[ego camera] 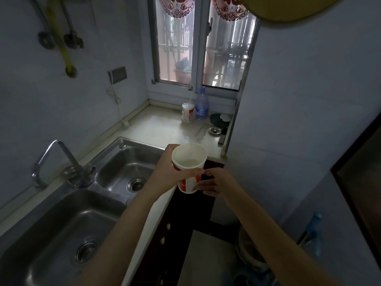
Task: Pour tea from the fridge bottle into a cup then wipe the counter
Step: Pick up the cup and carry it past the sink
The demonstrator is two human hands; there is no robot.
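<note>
Dim kitchen, table (156,129) edge: paper cup (188,162) in hand, no tea poured yet.
Our left hand (167,170) wraps its fingers (189,172) round the cup above the table edge; our right hand (214,184) touches its base, grip unclear. Next, we judge, comes fetching the tea.

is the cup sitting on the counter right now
No, the left hand grips the cup and holds it in the air off the counter, with the right hand holding its lower side.

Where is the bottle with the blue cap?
In the head view, the bottle stands at the far end of the counter, below the window, just right of a small red-and-white cup.
</note>
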